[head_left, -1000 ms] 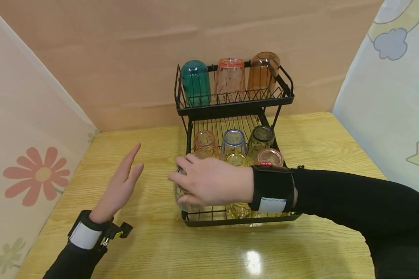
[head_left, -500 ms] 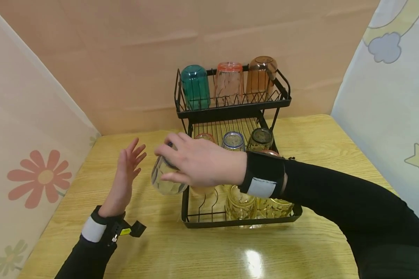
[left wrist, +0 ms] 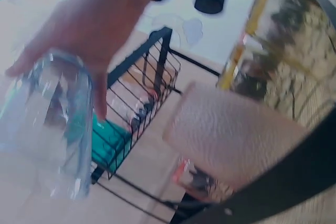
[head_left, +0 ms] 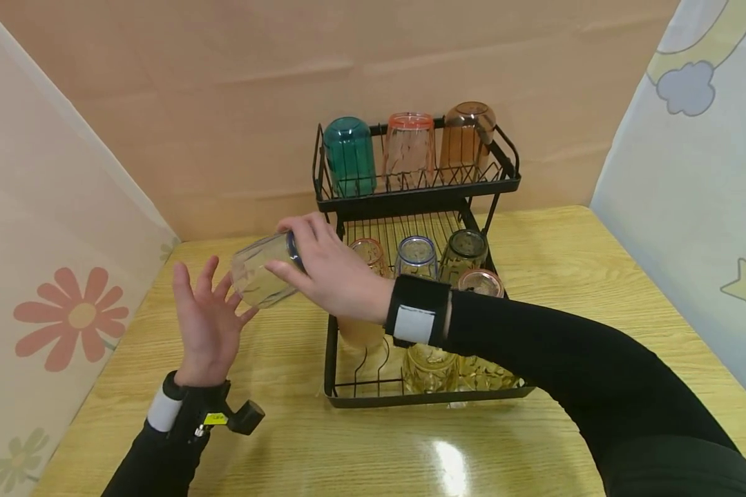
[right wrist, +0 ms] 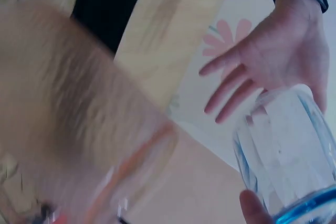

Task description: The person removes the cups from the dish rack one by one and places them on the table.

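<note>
My right hand holds a clear glass tumbler by its blue-ringed base end, over the table left of the rack. The tumbler lies tilted on its side, mouth pointing left and down. Its rim overlaps the fingertips of my left hand, which is spread with the palm turned up. In the right wrist view the tumbler shows its blue base at lower right, with the left hand beyond its mouth. From the left wrist, the right hand grips the blurred tumbler.
A black two-tier wire rack stands on the wooden table. Its upper tier holds a teal glass, a red-based clear glass and a brown glass. Several upturned glasses fill the lower tier, including a yellow glass.
My right hand has lifted the tumbler out of the rack's lower front left, moved it left and tipped it sideways. The left hand has turned palm up beside it.
</note>
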`<action>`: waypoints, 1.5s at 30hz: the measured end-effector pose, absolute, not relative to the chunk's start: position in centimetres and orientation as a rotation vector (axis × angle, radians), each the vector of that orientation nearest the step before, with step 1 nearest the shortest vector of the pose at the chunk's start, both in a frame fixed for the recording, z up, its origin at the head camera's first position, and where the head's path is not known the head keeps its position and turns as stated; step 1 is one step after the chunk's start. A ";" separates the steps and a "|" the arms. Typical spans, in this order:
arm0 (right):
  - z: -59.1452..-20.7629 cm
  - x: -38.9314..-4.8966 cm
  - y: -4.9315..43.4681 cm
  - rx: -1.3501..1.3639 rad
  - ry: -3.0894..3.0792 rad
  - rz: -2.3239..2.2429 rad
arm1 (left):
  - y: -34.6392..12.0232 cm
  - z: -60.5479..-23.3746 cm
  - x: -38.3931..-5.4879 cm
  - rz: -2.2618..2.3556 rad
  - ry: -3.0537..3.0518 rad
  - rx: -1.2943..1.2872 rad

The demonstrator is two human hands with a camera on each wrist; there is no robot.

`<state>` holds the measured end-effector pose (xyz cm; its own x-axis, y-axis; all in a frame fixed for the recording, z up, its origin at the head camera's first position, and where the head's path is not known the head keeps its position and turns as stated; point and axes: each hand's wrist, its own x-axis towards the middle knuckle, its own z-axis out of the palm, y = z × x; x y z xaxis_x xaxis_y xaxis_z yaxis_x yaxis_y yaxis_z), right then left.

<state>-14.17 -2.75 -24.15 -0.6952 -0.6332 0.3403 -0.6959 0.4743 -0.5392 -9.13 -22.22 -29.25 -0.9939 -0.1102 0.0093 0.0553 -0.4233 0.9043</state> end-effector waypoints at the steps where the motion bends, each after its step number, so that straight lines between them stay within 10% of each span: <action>1: -24.3 -14.2 -3.1 1.149 -2.619 1.081 | -22.1 -29.1 -9.0 -2.593 -1.607 0.098; 24: -25.9 -13.1 -6.5 1.123 -2.497 1.336 | -20.9 -27.5 -9.7 -2.783 -1.099 0.134; 45: -25.8 -13.1 2.7 1.907 -2.474 0.008 | -27.4 -29.4 -12.4 -1.858 -2.409 0.218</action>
<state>-13.11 2.66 -25.84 -0.2542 -0.9670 0.0174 -0.9671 0.2543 0.0066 -12.42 -27.42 -29.36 -0.9856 -0.1684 -0.0145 -0.0568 0.2492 0.9668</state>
